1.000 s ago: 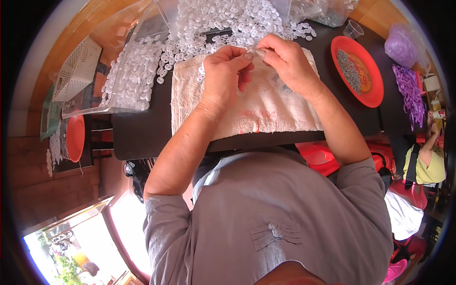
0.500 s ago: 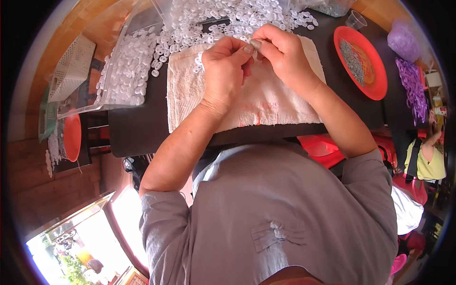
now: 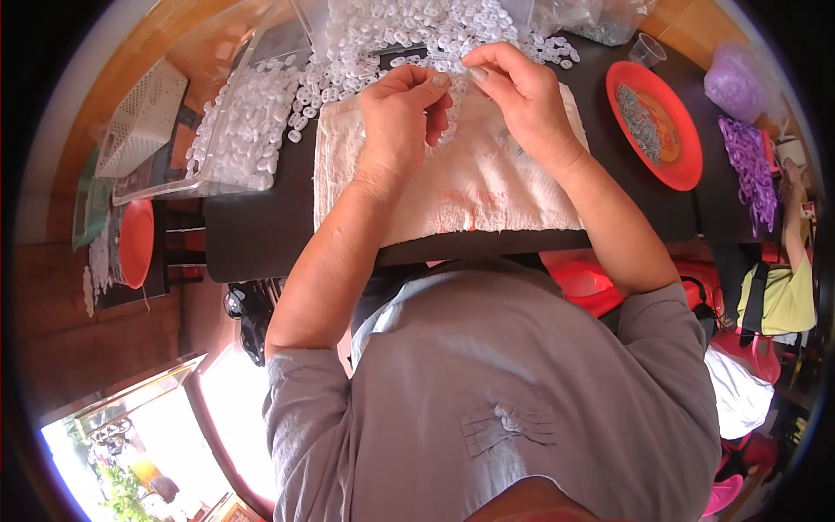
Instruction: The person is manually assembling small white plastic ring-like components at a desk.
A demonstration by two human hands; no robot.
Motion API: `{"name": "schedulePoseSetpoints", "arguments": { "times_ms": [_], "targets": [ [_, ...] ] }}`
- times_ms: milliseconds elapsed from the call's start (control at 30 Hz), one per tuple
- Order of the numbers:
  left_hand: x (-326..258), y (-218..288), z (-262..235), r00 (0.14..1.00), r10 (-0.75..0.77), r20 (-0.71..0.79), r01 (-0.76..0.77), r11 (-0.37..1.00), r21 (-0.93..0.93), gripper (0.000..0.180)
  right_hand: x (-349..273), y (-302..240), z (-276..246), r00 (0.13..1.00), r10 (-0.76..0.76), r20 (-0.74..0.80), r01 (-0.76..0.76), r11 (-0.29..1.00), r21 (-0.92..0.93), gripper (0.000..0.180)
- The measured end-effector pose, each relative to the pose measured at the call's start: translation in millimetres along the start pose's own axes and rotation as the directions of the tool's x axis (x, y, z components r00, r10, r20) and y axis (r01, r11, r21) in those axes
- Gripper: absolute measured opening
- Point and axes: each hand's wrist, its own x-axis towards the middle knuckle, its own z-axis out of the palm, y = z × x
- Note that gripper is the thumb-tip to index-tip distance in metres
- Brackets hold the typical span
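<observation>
My left hand [image 3: 400, 113] is closed in a pinch above a cream towel [image 3: 417, 204]. Small white two-holed plastic pieces [image 3: 448, 133] show just beside its fingers, apparently held there, though the fingers hide the grip. To the right, my right hand [image 3: 526, 100] hovers over the towel's far part, its thumb and index fingertips a little apart. I make out nothing between them. Beyond both hands lies a heap of white oval plastic pieces [image 3: 404, 30].
A clear bin [image 3: 200, 187] of white pieces stands at left beside a white basket [image 3: 143, 122]. At right are a red plate [image 3: 689, 165] with small grey metal bits, a clear cup [image 3: 648, 50] and purple strips [image 3: 748, 165]. Farther right, another person's yellow-green sleeve [image 3: 787, 296] shows.
My hands, which met at the fingertips, have moved apart. The right thumb and index have separated slightly. White pieces left of my left hand now show at its right side.
</observation>
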Motion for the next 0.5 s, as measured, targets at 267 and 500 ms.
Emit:
{"name": "schedulePoseSetpoints", "arguments": {
  "times_ms": [267,500],
  "targets": [
    [-1.5,-2.5,3.9,1.0,0.013,-0.017,-0.013,0.999,-0.032,0.008,1.7,-1.8,0.9,0.997,-0.04,0.061,0.044,0.997,-0.065,0.011],
    [-6.5,-6.8,6.0,0.999,0.022,-0.024,-0.023,0.999,-0.027,0.008,-5.0,3.6,5.5,0.992,0.007,0.126,-0.003,0.999,-0.032,0.005]
  ]
}}
